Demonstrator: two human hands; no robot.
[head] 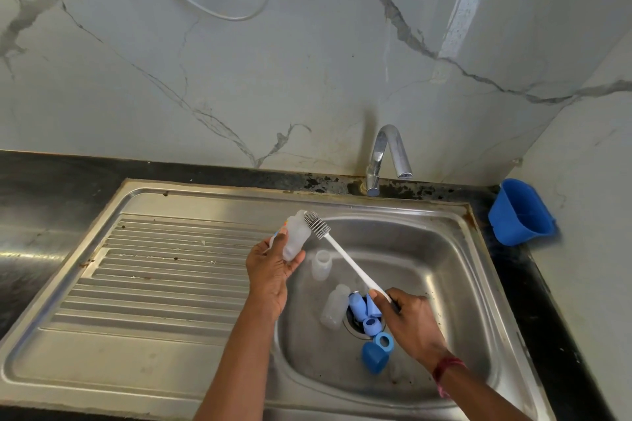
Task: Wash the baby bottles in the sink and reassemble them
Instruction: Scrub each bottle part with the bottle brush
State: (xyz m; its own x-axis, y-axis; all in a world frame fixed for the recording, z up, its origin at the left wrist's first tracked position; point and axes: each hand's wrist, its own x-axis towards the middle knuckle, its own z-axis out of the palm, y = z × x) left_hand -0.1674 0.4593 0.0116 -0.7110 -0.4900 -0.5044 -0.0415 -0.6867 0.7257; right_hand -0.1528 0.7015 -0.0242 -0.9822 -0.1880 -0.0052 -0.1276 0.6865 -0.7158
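Currently the left hand has a closed grip on a cloudy plastic bottle, fingers wrapped round its lower half and holding it tilted over the sink's left edge. The right hand pinches the tail of a long white brush, whose bristled head lies against the bottle's far end. Whether any bristles are inside, I cannot tell.

Two more bottles lie in the basin, with blue caps and rings heaped on the drain.

The risks, as I judge them:
- A wet bottle held by one end could slip and drop into the basin.
- With the brush held so far back, its head may skid off the rim.
- Small blue parts could block the drain once the tap runs.
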